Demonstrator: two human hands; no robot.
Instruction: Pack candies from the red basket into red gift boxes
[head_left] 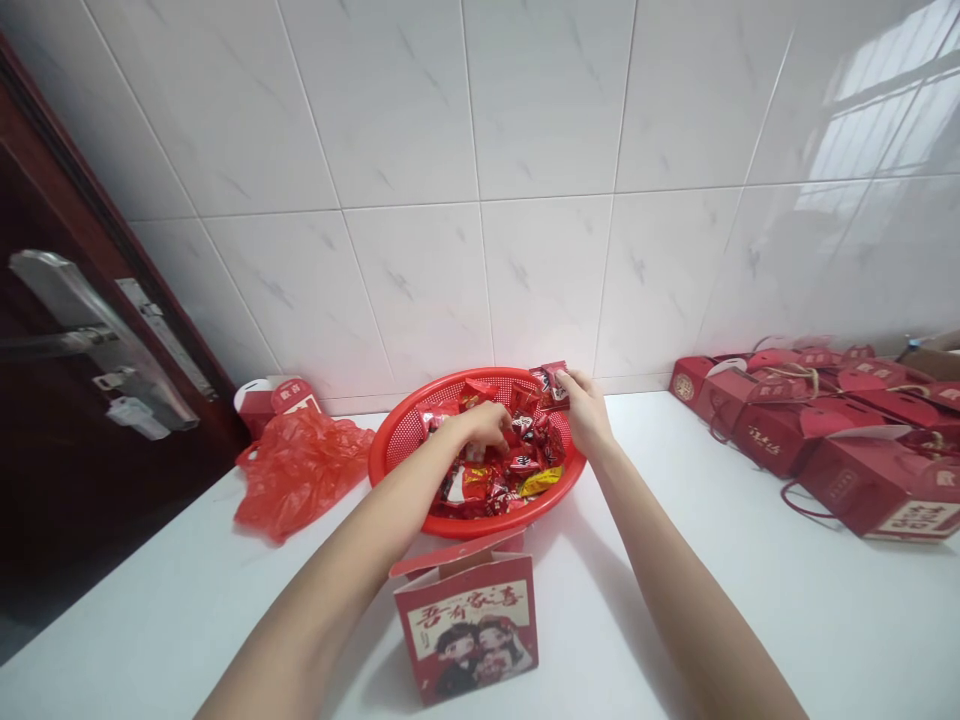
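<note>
A red plastic basket (390,450) holds several wrapped candies, mostly in red wrappers, one of them a yellow packet (541,481). My left hand (489,428) reaches down among the candies with its fingers curled; what they grip, if anything, is hidden. At the basket's right rim, my right hand (583,405) pinches a red candy packet (552,386) and holds it above the other sweets. In front of the basket stands a red cardboard gift box (474,635) with a cartoon couple printed on it. Its top flaps are raised.
A crumpled red plastic bag (304,470) lies left of the basket, with red-and-white box pieces (277,402) behind it. Several closed red gift boxes (885,485) with cord handles line the right side of the white table (675,620). A tiled wall (412,290) rises behind.
</note>
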